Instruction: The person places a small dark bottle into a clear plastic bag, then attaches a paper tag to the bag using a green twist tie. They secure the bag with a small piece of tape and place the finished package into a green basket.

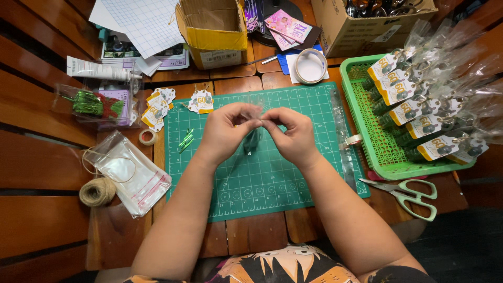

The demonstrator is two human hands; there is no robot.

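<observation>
Clear crinkly cellophane bag (253, 137) with something dark green inside sits pinched between both hands, right over the middle of the big green gridded cutting mat (272, 178) on the brown wooden slat surface (42, 173). Left hand (226, 131) and right hand (293, 133) meet at the bag's top, fingers (246, 123) clamped together on the gathered plastic, fingertips of the two hands pretty much touching.

Off to the right there's a green plastic mesh basket (374, 141) stacked with finished clear bags wearing white-and-yellow tags (419, 110). Up top, a yellow open cardboard box (214, 31). Left of the mat, a pile of flat clear resealable sleeves (131, 175), and a ball of brown jute twine (97, 191) just beside it. Pale green-handled scissors (411, 194) lie at the mat's lower right corner. Loose white-and-yellow paper tags (201, 101) sit at the mat's top left edge, and a few tiny green twist ties (186, 139) lie on the mat near the left hand.
</observation>
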